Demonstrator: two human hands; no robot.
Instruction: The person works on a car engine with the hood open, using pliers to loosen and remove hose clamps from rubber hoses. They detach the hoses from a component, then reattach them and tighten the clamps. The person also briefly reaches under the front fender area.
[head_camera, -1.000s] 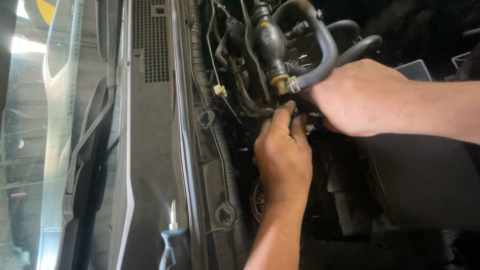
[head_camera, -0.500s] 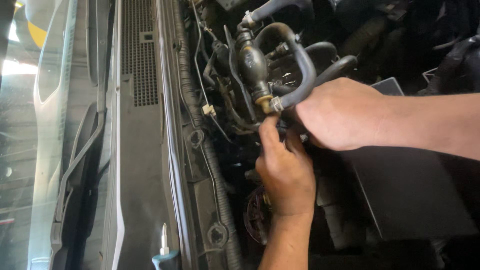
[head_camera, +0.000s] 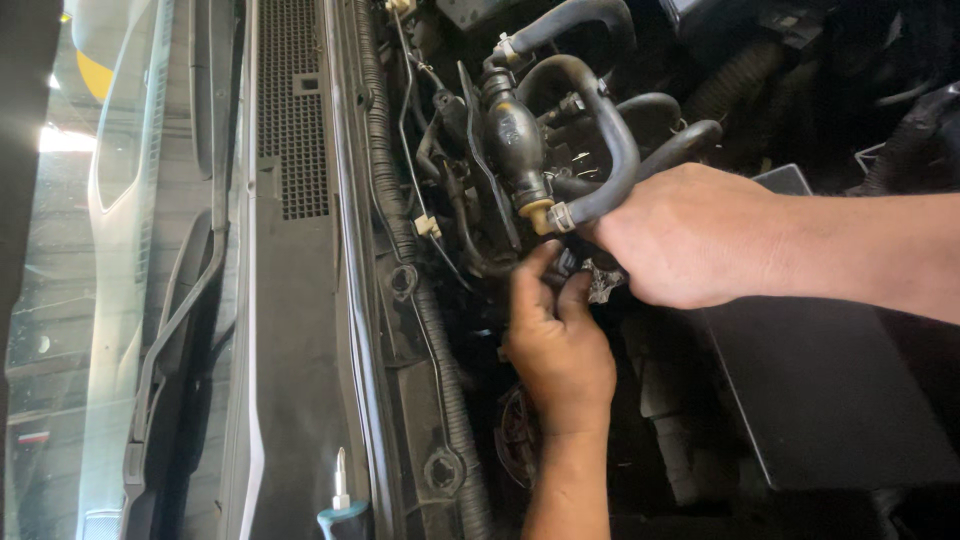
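Note:
My right hand (head_camera: 700, 235) reaches in from the right and is closed around a black rubber hose (head_camera: 610, 130), just past its metal clamp (head_camera: 560, 215). The hose curves up from a black primer bulb (head_camera: 512, 140) with a yellowish end. My left hand (head_camera: 560, 350) comes up from the bottom, and its fingertips pinch a small dark part right under the clamp, next to a crumpled grey scrap (head_camera: 603, 280). What the fingers hold is mostly hidden. The two hands almost touch.
A ribbed black wiring conduit (head_camera: 440, 340) runs down beside the cowl grille (head_camera: 290, 130). The windshield (head_camera: 90, 300) and a wiper arm (head_camera: 175, 320) are at left. A teal-handled screwdriver (head_camera: 340, 500) stands at the bottom. A flat black cover (head_camera: 830, 390) lies under my right forearm.
The view has shifted, so the bulb and hoses sit lower in the frame. My left fingers have crept up closer to the clamp. My right hand keeps its grip on the hose.

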